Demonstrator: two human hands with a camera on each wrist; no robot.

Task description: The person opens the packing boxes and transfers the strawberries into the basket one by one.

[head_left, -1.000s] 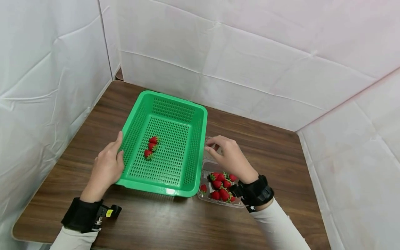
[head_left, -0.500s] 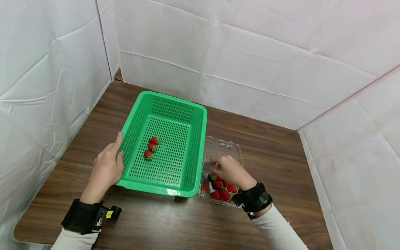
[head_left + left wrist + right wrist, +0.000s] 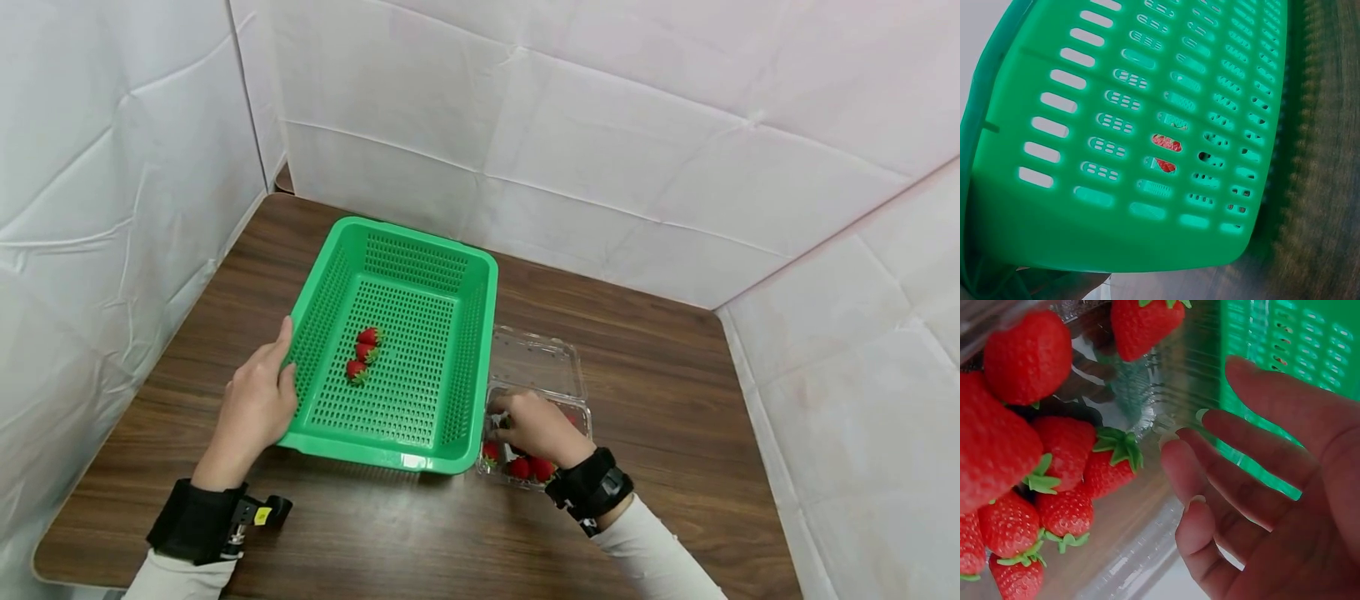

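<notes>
A green perforated basket (image 3: 352, 448) stands on the table with three strawberries (image 3: 366, 353) inside. My left hand (image 3: 255, 400) grips its left rim; in the left wrist view the basket's wall (image 3: 1085, 234) hides most of that hand. To the basket's right lies a clear plastic clamshell box with its lid (image 3: 536, 363) folded back. Over the box, my right hand (image 3: 536, 427) covers part of the fruit. In the right wrist view several strawberries (image 3: 1063, 512) fill one side, and the right hand (image 3: 1272, 494) has loosely bent fingers apart from them, holding nothing.
Brown wood-grain table (image 3: 660, 400) extends right of the box and in front of the basket. White sheeting (image 3: 600, 150) walls off the back and both sides. Each wrist wears a black strap (image 3: 193, 518) with a small camera.
My right hand has moved from over the clamshell's lid toward me and down over the strawberries in the box. The left hand and basket have stayed put.
</notes>
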